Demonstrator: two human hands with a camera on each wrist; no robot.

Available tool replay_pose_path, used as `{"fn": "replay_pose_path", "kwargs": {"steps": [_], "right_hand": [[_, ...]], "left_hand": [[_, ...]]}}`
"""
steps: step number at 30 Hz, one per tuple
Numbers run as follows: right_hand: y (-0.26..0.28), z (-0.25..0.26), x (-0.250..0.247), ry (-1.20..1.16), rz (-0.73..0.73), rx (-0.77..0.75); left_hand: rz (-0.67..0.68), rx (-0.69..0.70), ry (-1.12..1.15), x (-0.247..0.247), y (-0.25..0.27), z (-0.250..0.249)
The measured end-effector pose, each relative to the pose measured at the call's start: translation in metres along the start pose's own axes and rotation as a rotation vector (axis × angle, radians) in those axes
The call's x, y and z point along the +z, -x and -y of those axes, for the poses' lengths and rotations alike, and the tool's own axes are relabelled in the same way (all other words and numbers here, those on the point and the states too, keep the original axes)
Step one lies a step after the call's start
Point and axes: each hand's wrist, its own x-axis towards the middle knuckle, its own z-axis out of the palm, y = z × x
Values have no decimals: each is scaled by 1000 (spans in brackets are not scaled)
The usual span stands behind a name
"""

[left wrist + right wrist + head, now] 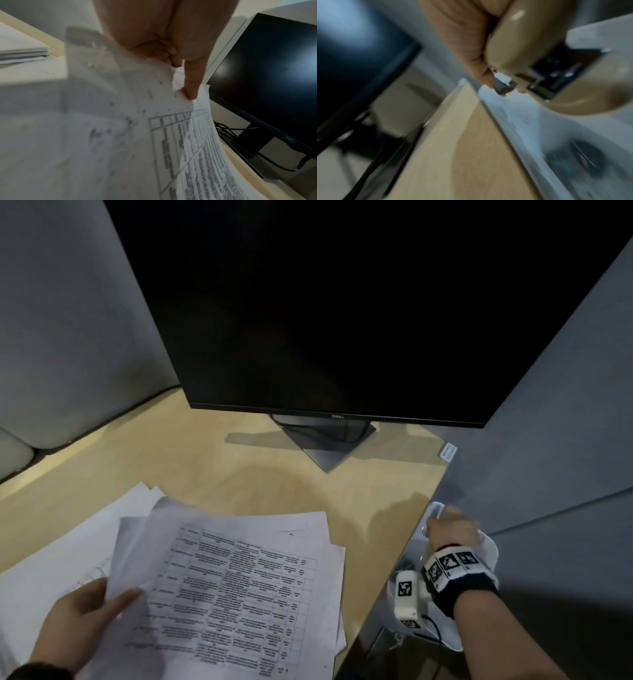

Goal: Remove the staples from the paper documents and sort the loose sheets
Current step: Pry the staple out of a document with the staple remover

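My left hand (102, 597) pinches the left edge of a printed document (239, 594) with a table on it, thumb on top, and lifts that edge off the papers below. The left wrist view shows a finger (192, 81) pressed against the curled corner of this document (197, 148). My right hand (450, 527) is off the desk's right edge, over a white bin (491, 549). It grips a beige staple remover (513, 44) with its metal claws (503, 88) pointing down. From the head camera, the hand hides the remover.
Loose sheets (301, 529) lie spread under the document on the wooden desk (205, 467), with more to the left (51, 559). A separate paper stack (22, 54) sits further left. A dark monitor (325, 302) on its stand (329, 446) fills the back. Grey partitions enclose the desk.
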Motion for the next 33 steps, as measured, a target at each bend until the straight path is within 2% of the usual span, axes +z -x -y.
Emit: {"fn": "replay_pose_path", "kwargs": {"steps": [2, 3, 5, 7, 13, 16, 19, 20, 22, 24, 26, 27, 31, 33], "right_hand": [[0, 33, -7, -198, -101, -79], [2, 51, -9, -210, -100, -178], [10, 82, -7, -144, -8, -395], [18, 108, -1, -46, 75, -525], [24, 145, 21, 265, 163, -609], [23, 147, 27, 304, 198, -629], [34, 151, 30, 368, 99, -597], [43, 156, 30, 401, 64, -633], [70, 172, 31, 315, 143, -835], [106, 191, 32, 113, 399, -1064], [136, 205, 36, -68, 604, -1150], [144, 209, 39, -128, 619, -1169], [157, 205, 50, -369, 405, -1207], [157, 199, 54, -546, 379, -1206]], "left_hand": [[-20, 18, -54, 1, 5, -10], [-36, 28, -72, 2, 5, -13], [-84, 30, -83, 5, 7, -18], [-119, 47, -24, 8, 7, -20], [-53, 178, 100, 0, 14, -25], [-30, 240, 133, -3, 16, -28], [7, 268, 186, -3, 17, -29], [16, 280, 201, -3, 16, -28], [32, 291, 254, -4, 14, -29], [48, 302, 293, -5, 12, -31], [54, 316, 290, -6, 11, -32], [52, 322, 277, -7, 11, -33], [24, 304, 280, -10, 13, -30], [2, 286, 334, -11, 13, -27]]}}
